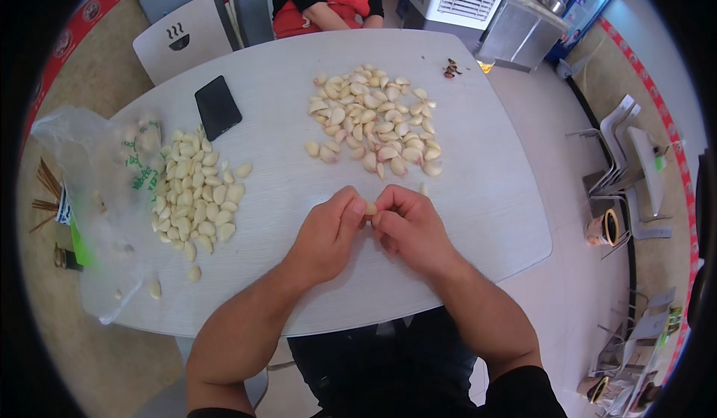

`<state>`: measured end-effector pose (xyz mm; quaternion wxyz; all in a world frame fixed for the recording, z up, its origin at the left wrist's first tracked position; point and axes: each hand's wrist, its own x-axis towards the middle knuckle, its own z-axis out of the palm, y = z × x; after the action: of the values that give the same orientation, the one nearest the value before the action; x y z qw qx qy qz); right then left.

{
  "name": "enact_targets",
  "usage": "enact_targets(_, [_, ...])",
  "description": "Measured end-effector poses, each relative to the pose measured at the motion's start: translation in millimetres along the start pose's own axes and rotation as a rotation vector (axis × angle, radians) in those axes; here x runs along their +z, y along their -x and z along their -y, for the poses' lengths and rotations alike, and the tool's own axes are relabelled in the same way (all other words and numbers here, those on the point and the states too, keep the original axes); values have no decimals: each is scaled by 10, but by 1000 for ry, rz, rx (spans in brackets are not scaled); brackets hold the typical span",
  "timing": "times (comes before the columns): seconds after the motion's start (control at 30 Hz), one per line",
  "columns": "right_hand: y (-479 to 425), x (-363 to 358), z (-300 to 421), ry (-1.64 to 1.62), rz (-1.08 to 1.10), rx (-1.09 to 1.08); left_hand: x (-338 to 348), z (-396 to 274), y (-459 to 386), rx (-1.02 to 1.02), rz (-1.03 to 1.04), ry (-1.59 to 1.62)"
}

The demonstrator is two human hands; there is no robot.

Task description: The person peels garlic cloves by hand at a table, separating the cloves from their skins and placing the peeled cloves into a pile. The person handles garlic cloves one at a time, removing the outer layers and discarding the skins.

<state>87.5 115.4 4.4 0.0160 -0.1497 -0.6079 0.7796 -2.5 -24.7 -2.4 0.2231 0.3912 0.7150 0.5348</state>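
A garlic clove [371, 209] is pinched between the fingertips of my left hand [330, 233] and my right hand [411, 222], just above the table near its front side. Beyond my hands lies a wide pile of garlic cloves [375, 115], some with pinkish ends. To the left is a second, tighter heap of pale, smooth cloves [190, 194]. One small clove [424, 189] lies alone just past my right hand. Both hands hide part of the held clove.
A clear plastic bag [101, 194] with green print lies at the left, beside a black smartphone [218, 107]. Dark scraps [451, 69] lie near the far right corner of the pale table [482, 194]. Opposite sits a person [330, 3] in a red apron, near a white chair [182, 40].
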Motion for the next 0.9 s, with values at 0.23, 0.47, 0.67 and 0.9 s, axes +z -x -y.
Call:
enact_targets(0.23, [-16,-5,-90,-67,-2,-81,70,14,-14,-124,-20,260])
enact_targets(0.47, [-6,12,-74,-93,-41,-81,85,-5,25,-59,-90,76])
enact_targets(0.67, [-28,49,-168,82,-48,-191,66,27,8,-156,-44,362])
enact_targets(0.9, [16,30,-95,-183,-127,-58,-46,6,-56,-303,-9,801])
